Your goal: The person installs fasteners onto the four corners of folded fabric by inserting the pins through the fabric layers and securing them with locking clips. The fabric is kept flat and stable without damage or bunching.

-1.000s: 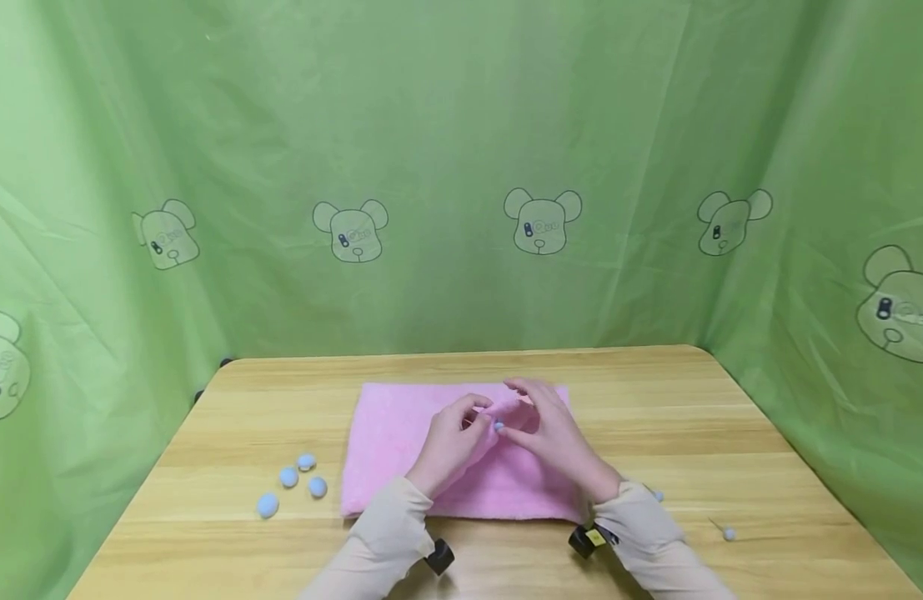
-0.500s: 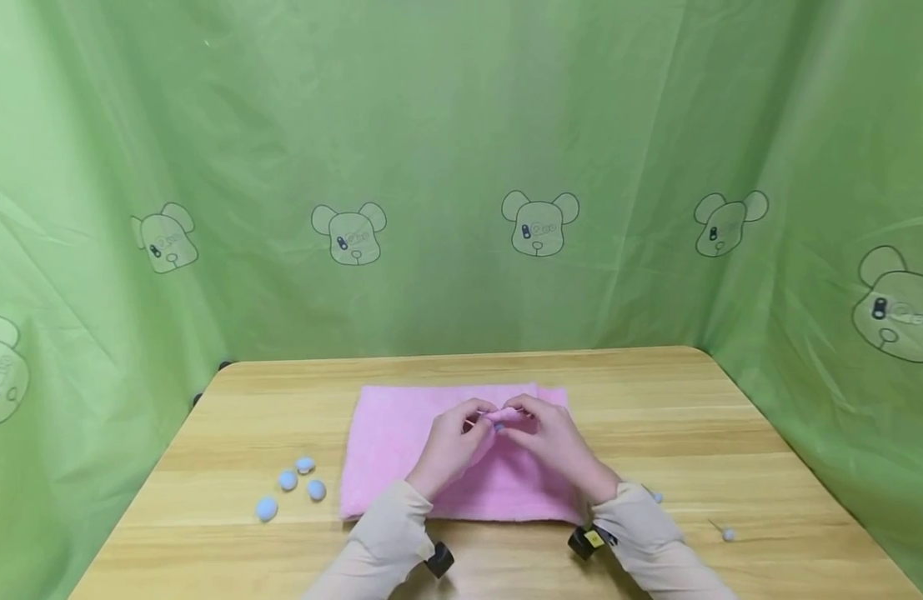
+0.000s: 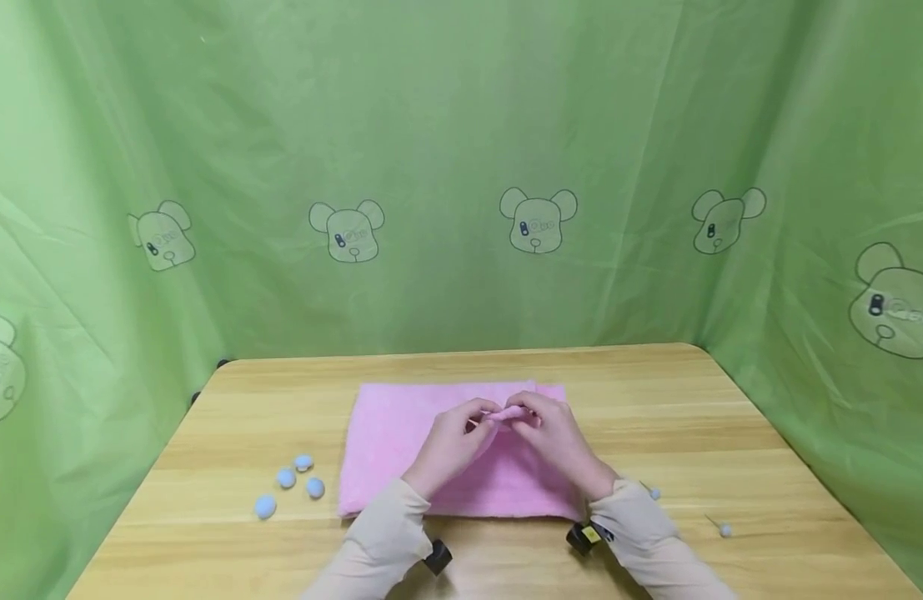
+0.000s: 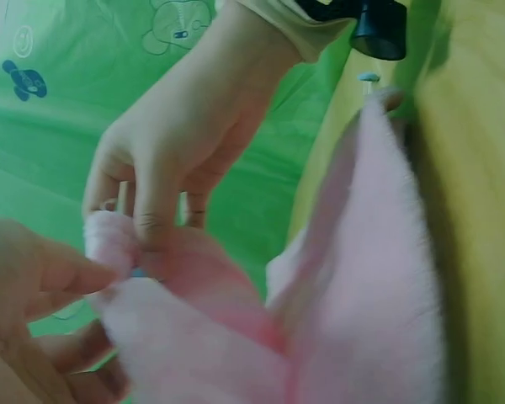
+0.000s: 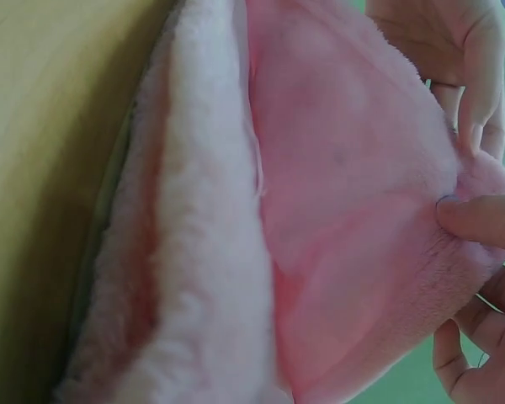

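Observation:
A pink plush cloth [image 3: 386,450] lies folded on the wooden table, with part of its upper layer lifted between both hands. My left hand [image 3: 453,437] pinches this raised fold between thumb and fingers. Close beside it, my right hand [image 3: 554,433] pinches the same fold from the right, as the right wrist view shows with the thumb [image 5: 484,220] pressed into the plush. Between the hands, a small blue piece [image 4: 137,272] peeks out of the bunched cloth in the left wrist view; most of it is hidden by cloth and fingers.
Several light-blue round caps [image 3: 286,477] lie left of the cloth. Right of the right forearm are two blue-headed pins, a nearer pin [image 3: 724,529] and another pin [image 3: 654,493] close to the sleeve. A green curtain [image 3: 446,292] with bear prints surrounds the table [image 3: 641,375].
The fingers of my right hand have come down from a raised, spread pose and closed on the fold. The blue piece, visible between the hands before, is now covered in the head view.

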`<state>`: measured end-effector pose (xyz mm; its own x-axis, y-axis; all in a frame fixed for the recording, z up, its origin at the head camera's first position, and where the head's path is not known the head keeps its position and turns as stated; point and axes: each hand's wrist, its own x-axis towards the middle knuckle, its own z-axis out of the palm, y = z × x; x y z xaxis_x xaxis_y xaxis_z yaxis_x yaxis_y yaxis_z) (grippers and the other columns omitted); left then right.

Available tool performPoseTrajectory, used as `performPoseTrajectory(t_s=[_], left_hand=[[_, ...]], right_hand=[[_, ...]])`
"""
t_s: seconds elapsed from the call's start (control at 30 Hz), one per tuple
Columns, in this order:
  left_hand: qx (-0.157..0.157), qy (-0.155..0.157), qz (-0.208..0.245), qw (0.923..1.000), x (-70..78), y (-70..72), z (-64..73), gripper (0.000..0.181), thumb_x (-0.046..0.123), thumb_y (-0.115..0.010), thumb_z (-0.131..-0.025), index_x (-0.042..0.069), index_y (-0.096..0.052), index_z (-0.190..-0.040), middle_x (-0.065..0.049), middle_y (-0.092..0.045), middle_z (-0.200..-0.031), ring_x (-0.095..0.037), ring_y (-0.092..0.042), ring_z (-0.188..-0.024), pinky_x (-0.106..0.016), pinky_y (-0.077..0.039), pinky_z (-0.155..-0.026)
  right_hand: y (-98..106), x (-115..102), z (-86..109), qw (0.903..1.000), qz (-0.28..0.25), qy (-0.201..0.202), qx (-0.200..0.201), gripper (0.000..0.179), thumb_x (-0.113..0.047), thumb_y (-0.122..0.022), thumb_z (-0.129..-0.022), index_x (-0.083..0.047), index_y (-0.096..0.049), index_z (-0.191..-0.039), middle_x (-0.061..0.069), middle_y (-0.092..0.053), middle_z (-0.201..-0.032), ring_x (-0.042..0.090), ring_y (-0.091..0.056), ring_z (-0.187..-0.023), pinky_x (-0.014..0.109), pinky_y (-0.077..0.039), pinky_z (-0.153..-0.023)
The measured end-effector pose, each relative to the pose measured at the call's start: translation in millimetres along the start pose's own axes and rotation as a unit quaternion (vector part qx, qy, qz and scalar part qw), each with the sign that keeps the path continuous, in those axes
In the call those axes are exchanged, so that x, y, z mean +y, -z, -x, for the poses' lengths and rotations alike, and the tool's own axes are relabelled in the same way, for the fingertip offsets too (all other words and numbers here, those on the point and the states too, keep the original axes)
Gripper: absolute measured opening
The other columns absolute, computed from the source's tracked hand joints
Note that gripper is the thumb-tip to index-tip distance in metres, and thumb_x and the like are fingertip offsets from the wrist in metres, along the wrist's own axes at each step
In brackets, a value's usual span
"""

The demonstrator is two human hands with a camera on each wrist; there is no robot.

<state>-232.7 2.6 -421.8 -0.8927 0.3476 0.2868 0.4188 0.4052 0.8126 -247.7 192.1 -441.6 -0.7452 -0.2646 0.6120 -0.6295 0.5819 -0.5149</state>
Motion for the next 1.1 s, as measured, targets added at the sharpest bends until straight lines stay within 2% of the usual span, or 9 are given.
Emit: performPoseTrajectory(t_s=[0.17,0.27,0.33,0.43,0.57,0.77,0.9,1.1], left_hand=[[-0.028,0.024,-0.030,0.9989,5.4,21.7,4.8,0.029,0.023,-0.058,-0.097,0.017,-0.062,-0.124,-0.006,-0.071,-0.105,-0.012,-0.063,-0.083,-0.025,-0.053,-0.071],[-0.027,0.020,-0.065,0.9973,2.8,39.7,10.8,0.030,0.019,-0.058,-0.096,0.013,-0.061,-0.125,-0.008,-0.071,-0.107,-0.015,-0.064,-0.086,-0.030,-0.054,-0.077],[-0.019,0.010,-0.088,0.9959,-2.5,52.7,15.9,0.029,0.015,-0.059,-0.095,0.009,-0.062,-0.123,-0.011,-0.071,-0.107,-0.018,-0.065,-0.088,-0.033,-0.055,-0.080],[-0.004,0.015,-0.117,0.9931,-12.7,73.9,26.0,0.025,0.012,-0.062,-0.092,0.007,-0.065,-0.116,-0.012,-0.072,-0.106,-0.020,-0.066,-0.088,-0.036,-0.056,-0.081],[0.009,0.042,-0.150,0.9878,-28.8,103.5,41.2,0.022,0.009,-0.066,-0.088,0.006,-0.067,-0.110,-0.013,-0.072,-0.104,-0.021,-0.067,-0.087,-0.037,-0.056,-0.080],[0.005,0.099,-0.194,0.9760,-49.4,140.9,67.5,0.021,0.007,-0.068,-0.085,0.004,-0.067,-0.106,-0.015,-0.069,-0.101,-0.023,-0.065,-0.088,-0.042,-0.055,-0.080],[-0.011,0.131,-0.228,0.9648,-61.3,153.1,82.9,0.021,0.005,-0.071,-0.081,0.004,-0.067,-0.102,-0.016,-0.065,-0.098,-0.025,-0.062,-0.088,-0.044,-0.054,-0.077],[-0.043,0.165,-0.256,0.9513,-74.7,154.3,97.6,0.026,0.002,-0.073,-0.074,0.003,-0.068,-0.099,-0.016,-0.064,-0.098,-0.028,-0.060,-0.091,-0.049,-0.052,-0.081]], right_hand=[[-1,1,-1.6,0.9994,0.016,0.031,0.008,0.025,0.003,-0.077,-0.074,-0.008,-0.070,-0.095,0.004,-0.074,-0.090,0.016,-0.067,-0.081,0.029,-0.057,-0.075],[-2,2,-0.5,0.9988,0.020,0.043,0.009,0.026,0.004,-0.077,-0.073,-0.007,-0.069,-0.095,0.005,-0.073,-0.090,0.018,-0.068,-0.082,0.030,-0.058,-0.076],[-2,2,0.9,0.9986,0.022,0.047,0.010,0.026,0.005,-0.077,-0.072,-0.006,-0.069,-0.094,0.005,-0.073,-0.090,0.018,-0.068,-0.082,0.030,-0.058,-0.076],[-2,2,2.4,0.9983,0.023,0.052,0.011,0.027,0.006,-0.077,-0.072,-0.006,-0.069,-0.094,0.005,-0.073,-0.090,0.018,-0.068,-0.082,0.030,-0.058,-0.077],[-2,1,2.9,0.9982,0.022,0.055,0.007,0.027,0.007,-0.077,-0.072,-0.006,-0.069,-0.095,0.005,-0.072,-0.090,0.019,-0.068,-0.082,0.030,-0.058,-0.077],[0,-1,1.9,0.9977,0.026,0.063,0.006,0.027,0.007,-0.077,-0.072,-0.006,-0.069,-0.094,0.005,-0.072,-0.090,0.019,-0.068,-0.082,0.031,-0.058,-0.077],[0,1,1.2,0.9969,0.031,0.072,0.005,0.027,0.008,-0.076,-0.072,-0.007,-0.068,-0.094,0.004,-0.072,-0.089,0.018,-0.067,-0.082,0.032,-0.057,-0.077],[-1,2,0.6,0.9973,0.029,0.067,-0.006,0.026,0.006,-0.076,-0.073,-0.006,-0.069,-0.094,0.003,-0.072,-0.091,0.018,-0.067,-0.084,0.034,-0.057,-0.079]])
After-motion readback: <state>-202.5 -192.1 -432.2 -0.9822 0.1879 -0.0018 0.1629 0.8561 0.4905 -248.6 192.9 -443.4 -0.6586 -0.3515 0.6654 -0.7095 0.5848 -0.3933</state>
